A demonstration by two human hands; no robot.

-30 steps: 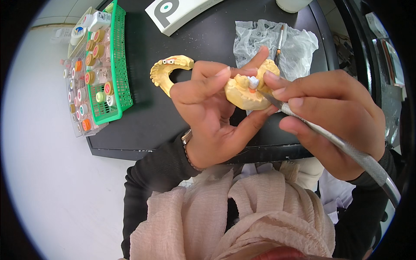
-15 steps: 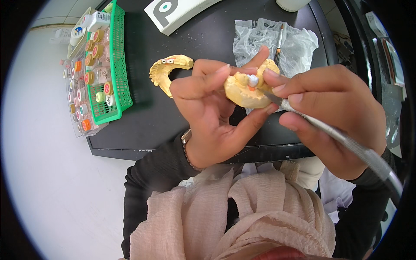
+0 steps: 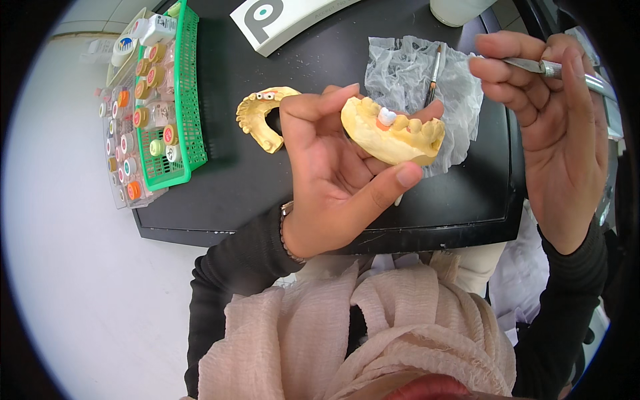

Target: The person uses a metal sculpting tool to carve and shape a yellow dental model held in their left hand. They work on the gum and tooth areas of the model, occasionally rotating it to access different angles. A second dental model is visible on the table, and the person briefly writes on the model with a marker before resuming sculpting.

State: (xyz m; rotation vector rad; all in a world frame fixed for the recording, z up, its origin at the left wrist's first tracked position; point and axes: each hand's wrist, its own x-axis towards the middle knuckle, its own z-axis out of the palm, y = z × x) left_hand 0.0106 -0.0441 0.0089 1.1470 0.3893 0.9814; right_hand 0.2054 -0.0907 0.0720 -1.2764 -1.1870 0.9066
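Observation:
My left hand (image 3: 327, 173) is closed round a yellow plaster dental model (image 3: 400, 143), thumb along its near side and fingers behind. Among the model's teeth stands a white crown (image 3: 386, 117) above an orange-red patch. Up at the right, apart from the model, my right hand (image 3: 563, 140) grips a metal knife (image 3: 553, 69) with a pointed blade. The knife lies across the hand, its blade toward the fingertips, and the hand partly hides its handle. A second plaster model (image 3: 248, 127), with two white ringed spots, rests on the black table left of my left hand.
On the table's left is a green basket (image 3: 193, 127) of small capped jars, with a clear rack (image 3: 120, 160) of more jars beside it. A white box (image 3: 280, 33) and a white cup (image 3: 460, 8) stand at the back. Crumpled translucent sheeting (image 3: 393, 60) bears a fine brush (image 3: 435, 77).
The right hand has drawn the knife off the model, up and to the right. The left hand has turned the model so its row of teeth shows.

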